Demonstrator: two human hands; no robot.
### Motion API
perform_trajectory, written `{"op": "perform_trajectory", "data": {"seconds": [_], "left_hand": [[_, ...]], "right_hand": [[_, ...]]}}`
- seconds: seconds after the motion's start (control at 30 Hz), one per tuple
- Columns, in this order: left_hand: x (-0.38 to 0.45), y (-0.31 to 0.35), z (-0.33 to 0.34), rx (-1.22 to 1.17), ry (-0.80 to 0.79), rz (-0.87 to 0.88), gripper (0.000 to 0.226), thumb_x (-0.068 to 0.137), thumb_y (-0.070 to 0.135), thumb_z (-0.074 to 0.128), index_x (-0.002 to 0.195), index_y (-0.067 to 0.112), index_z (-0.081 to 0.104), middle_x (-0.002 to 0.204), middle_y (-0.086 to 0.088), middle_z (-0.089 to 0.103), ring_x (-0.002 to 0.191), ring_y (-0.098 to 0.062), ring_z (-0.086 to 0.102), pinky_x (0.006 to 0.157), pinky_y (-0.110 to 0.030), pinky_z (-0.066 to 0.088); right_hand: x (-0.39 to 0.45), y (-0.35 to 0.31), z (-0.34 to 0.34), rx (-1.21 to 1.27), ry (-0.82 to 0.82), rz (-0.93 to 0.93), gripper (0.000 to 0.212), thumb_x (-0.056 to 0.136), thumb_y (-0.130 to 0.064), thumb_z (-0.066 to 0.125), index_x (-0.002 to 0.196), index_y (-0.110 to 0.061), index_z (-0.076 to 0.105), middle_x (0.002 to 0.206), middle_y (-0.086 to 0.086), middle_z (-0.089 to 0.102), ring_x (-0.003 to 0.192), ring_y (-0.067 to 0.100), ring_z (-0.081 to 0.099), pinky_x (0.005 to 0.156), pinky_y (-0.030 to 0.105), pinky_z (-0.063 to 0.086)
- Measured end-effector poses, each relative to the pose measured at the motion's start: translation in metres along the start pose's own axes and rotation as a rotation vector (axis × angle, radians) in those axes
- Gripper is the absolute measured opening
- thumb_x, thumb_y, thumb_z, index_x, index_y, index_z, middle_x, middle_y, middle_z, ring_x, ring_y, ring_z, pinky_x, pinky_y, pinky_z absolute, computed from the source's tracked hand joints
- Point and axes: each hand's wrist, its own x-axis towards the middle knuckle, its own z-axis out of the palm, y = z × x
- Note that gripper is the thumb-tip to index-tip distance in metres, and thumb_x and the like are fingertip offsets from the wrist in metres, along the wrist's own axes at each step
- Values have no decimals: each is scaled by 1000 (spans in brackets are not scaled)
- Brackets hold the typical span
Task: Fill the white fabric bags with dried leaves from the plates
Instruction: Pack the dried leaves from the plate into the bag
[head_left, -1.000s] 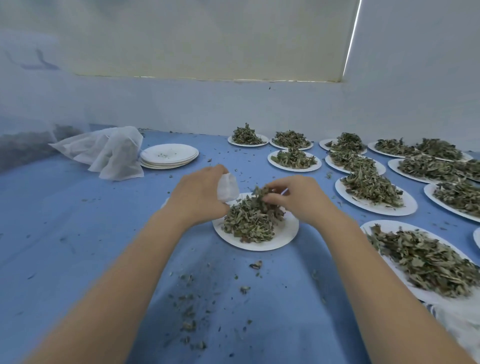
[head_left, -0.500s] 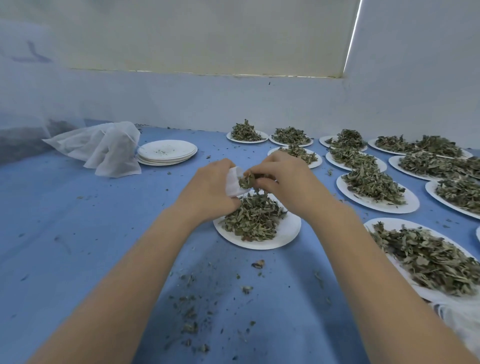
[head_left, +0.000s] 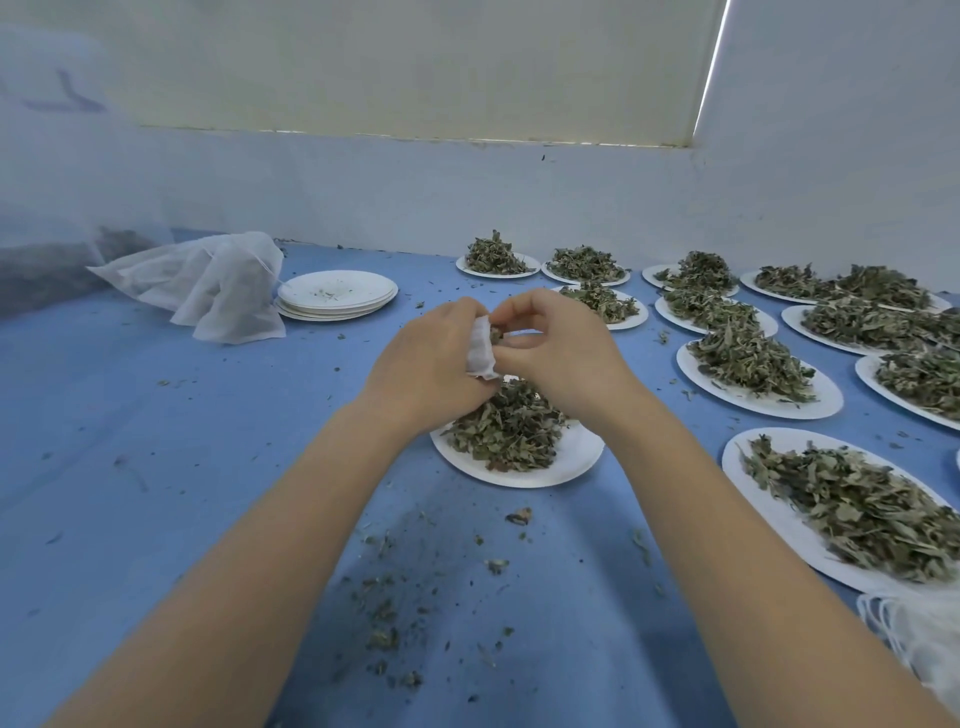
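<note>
Blue cloth, pale wall; left hand grips bag, right hand pinches leaves.

The left hand grips a small white fabric bag above the near plate of dried leaves. The right hand pinches at the bag's mouth, where a few leaves show. More heaped plates lie to the right on the blue cloth. A stack of used plates sits beside a crumpled mesh sack at the far left.
</note>
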Motion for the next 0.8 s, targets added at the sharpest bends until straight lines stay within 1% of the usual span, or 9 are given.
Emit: {"op": "perform_trajectory", "data": {"seconds": [0.13, 0.27, 0.33, 0.4, 0.5, 0.53, 0.63, 0.73, 0.8], "left_hand": [[1, 0, 0, -36, 51, -15, 50, 72, 24, 70, 118, 18, 50, 106, 2, 56, 95, -16, 52, 75, -26, 41], [0, 1, 1, -56, 82, -13, 48, 71, 23, 70, 114, 19, 52, 104, 3, 57, 92, -16, 53, 75, -29, 44], [0, 1, 3, -32, 74, 16, 49, 70, 25, 70, 115, 18, 53, 107, 1, 58, 96, -18, 54, 79, -32, 45], [-1, 2, 6, 16, 44, 71, 46, 72, 25, 69, 115, 15, 53, 108, -2, 59, 99, -21, 53, 80, -29, 40], [-2, 4, 8, 77, 49, 148, 41, 75, 22, 67, 111, 11, 54, 104, -4, 59, 96, -23, 53, 77, -27, 35], [-2, 4, 7, 75, 57, 149, 42, 74, 22, 67, 112, 11, 54, 104, -3, 59, 95, -23, 52, 76, -27, 35], [-2, 4, 1, 15, 64, 115, 48, 70, 23, 66, 114, 15, 49, 102, 0, 57, 92, -21, 52, 73, -31, 39], [-1, 1, -6, 10, 32, 89, 49, 71, 20, 67, 115, 16, 48, 104, 2, 57, 92, -22, 54, 73, -37, 45], [-1, -4, -8, 57, 3, 59, 47, 71, 18, 67, 113, 16, 47, 100, 2, 57, 89, -23, 53, 67, -35, 43]], "right_hand": [[-1, 0, 0, 51, 86, 4, 16, 72, -16, 78, 75, -29, 70, 81, -3, 72, 82, 13, 69, 81, 37, 56], [-2, -2, 0, -16, 96, -57, 14, 75, -17, 76, 82, -29, 75, 73, -12, 70, 73, 3, 65, 73, 23, 54], [-2, -5, 0, -196, 15, -73, 16, 80, -15, 70, 86, -29, 76, 72, -7, 70, 65, 10, 59, 61, 22, 46], [-1, -7, -1, -374, -138, -81, 20, 85, -13, 62, 87, -29, 74, 69, -7, 62, 61, 8, 49, 56, 20, 36], [-2, -9, -5, -393, -276, -78, 22, 88, -13, 58, 101, -22, 72, 84, -4, 67, 79, 10, 56, 68, 19, 44], [-3, -9, -6, -351, -255, -84, 24, 85, -10, 59, 103, -22, 71, 84, -5, 68, 80, 8, 58, 71, 21, 45], [-5, -8, -8, -182, -86, -106, 33, 75, -3, 63, 99, -23, 73, 65, -17, 66, 64, -4, 58, 62, 12, 44], [-3, -6, -6, -124, 16, -110, 32, 75, -1, 63, 96, -24, 74, 84, -10, 72, 77, 5, 66, 73, 20, 52], [-1, -5, -6, -20, 34, -81, 25, 79, -3, 66, 94, -21, 74, 85, -4, 73, 77, 12, 69, 72, 27, 56]]}}
